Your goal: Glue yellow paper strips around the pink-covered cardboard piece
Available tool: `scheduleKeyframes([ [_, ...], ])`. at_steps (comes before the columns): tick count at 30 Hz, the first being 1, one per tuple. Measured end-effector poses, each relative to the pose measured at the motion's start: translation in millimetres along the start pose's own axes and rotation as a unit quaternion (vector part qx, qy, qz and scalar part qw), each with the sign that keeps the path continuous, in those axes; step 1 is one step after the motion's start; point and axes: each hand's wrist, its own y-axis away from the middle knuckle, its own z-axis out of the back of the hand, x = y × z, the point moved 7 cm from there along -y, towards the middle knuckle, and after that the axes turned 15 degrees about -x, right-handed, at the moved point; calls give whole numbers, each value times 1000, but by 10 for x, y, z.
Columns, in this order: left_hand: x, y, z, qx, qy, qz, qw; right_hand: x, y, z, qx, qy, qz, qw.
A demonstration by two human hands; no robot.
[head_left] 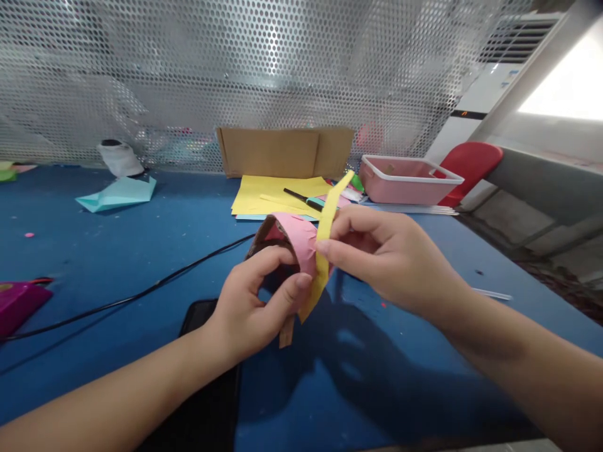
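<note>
My left hand grips a curved pink paper and cardboard piece, thumb outside and fingers inside its hollow. A short brown cardboard strip hangs below that hand. Between the thumb and fingers of my right hand is a long yellow paper strip. The strip lies against the right side of the pink piece, its upper end sticking up free and its lower end close to my left thumb. Part of the pink piece is hidden behind both hands and the strip.
Behind the hands lie yellow paper sheets with a black pen. A pink basket stands at the back right, a cardboard box at the back. A black cable crosses the left, near a black phone-like slab and folded blue paper.
</note>
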Motion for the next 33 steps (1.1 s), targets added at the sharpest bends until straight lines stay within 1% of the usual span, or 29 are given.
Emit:
scheduleKeyframes([
  [2, 31, -33, 11, -16, 59, 38, 997, 101, -116, -30, 40, 32, 14, 999],
  [4, 57, -67, -8, -16, 122, 80, 989, 187, -215, -47, 70, 56, 25, 996],
  [6, 76, -93, -30, -15, 182, 118, 976, 265, -287, -56, 90, 70, 43, 993],
  [8, 74, -109, -39, -14, 222, 134, 966, 328, -324, -64, 105, 83, 68, 989],
  [10, 76, -109, -40, -11, 230, 137, 963, 356, -332, -70, 115, 96, 86, 985],
  [12, 94, -94, -51, 3, 215, 140, 967, 356, -320, -74, 119, 100, 105, 982],
  [16, 166, -71, -68, 9, 179, 148, 973, 282, -282, -69, 125, 62, 122, 983],
  [19, 202, -76, -81, -1, 168, 154, 974, 207, -265, -64, 127, 43, 118, 984],
  [24, 153, -89, -117, 6, 196, 143, 970, 179, -255, -60, 113, 21, 106, 988],
  [29, 132, -70, -131, 17, 223, 152, 963, 151, -262, -48, 107, 16, 92, 990],
  [33, 66, -55, -153, 32, 237, 122, 963, 110, -288, -17, 106, 8, 81, 991],
])
